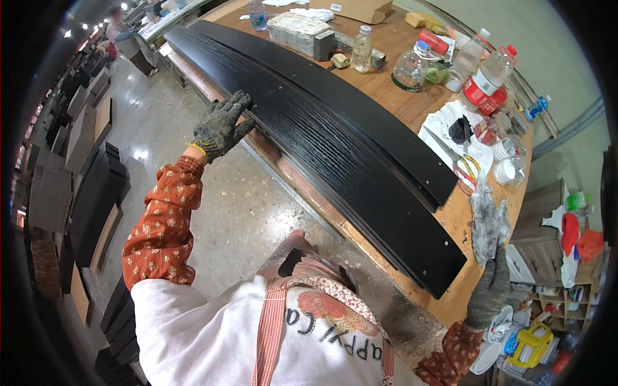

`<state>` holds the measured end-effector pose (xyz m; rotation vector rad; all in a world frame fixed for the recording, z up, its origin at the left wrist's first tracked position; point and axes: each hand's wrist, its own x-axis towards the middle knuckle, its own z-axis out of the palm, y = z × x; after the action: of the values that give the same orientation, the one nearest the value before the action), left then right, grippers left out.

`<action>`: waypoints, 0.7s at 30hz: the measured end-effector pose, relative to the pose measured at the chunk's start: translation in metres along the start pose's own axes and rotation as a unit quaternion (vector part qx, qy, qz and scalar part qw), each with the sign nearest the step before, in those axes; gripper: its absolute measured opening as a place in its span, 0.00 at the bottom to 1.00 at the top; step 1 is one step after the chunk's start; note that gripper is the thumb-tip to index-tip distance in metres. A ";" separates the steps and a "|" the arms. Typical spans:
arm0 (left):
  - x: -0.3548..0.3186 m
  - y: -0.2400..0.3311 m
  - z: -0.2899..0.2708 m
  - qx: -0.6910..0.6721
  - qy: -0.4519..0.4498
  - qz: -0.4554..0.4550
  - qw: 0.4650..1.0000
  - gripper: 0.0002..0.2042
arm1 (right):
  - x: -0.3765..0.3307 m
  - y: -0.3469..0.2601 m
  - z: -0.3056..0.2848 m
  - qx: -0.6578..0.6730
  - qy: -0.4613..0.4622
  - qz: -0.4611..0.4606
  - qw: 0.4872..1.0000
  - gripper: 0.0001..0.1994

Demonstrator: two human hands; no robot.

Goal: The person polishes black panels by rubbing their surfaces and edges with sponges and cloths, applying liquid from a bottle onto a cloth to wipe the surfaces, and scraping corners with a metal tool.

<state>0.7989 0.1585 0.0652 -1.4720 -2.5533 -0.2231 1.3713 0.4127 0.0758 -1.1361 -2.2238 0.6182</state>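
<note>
My left hand (223,126), in a dark grey knit glove, rests at the near edge of a long black wood-grained board (309,141). Its fingers lie stretched over the edge, with the thumb apart. At the lower right my right hand (490,293), gloved too, is closed on one end of a smudged grey-white rag (488,222). The rag reaches up along the table's right end, beside the board. Behind the near board lies a second black board (360,106). Small pale spots or holes show along both boards.
On the wooden table (444,103) stand several bottles, among them a red-capped clear bottle (492,80). Scissors (460,157) lie on white cloth near the right end. A shelf (573,302) stands at the right. Stacked boards (96,193) line the floor at left; a person (132,42) stands far off.
</note>
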 end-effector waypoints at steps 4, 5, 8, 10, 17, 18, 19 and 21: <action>0.010 0.002 -0.001 0.076 0.009 0.080 0.994 0.28 | 0.000 0.077 0.056 -0.135 0.005 0.112 0.984 0.17; 0.011 0.000 0.000 0.060 0.003 0.114 0.992 0.28 | -0.003 0.076 0.065 -0.135 0.005 0.117 0.984 0.17; 0.023 0.036 0.001 -0.041 -0.019 0.232 0.972 0.29 | 0.001 0.082 0.072 -0.116 0.036 0.145 0.982 0.17; 0.044 0.011 0.002 -0.112 -0.019 0.294 0.949 0.28 | 0.001 0.081 0.061 0.033 0.066 0.214 0.974 0.19; 0.096 -0.065 -0.003 -0.257 -0.058 0.105 0.959 0.24 | 0.002 0.059 0.036 -0.123 0.101 0.224 0.962 0.20; 0.092 -0.040 -0.019 -0.435 -0.099 0.164 0.880 0.23 | 0.000 0.047 0.038 -0.153 -0.003 0.148 0.977 0.20; 0.096 -0.026 -0.034 -0.341 -0.073 0.283 0.893 0.22 | -0.010 0.065 0.035 0.000 -0.063 0.129 0.990 0.20; 0.112 -0.024 -0.050 -0.194 -0.009 0.380 0.904 0.20 | 0.006 0.049 0.041 -0.164 -0.112 0.223 0.955 0.21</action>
<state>0.7273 0.2293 0.1388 -2.4819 -1.7977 -0.6105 1.3695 0.4379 0.0173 -1.8507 -2.3288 0.5898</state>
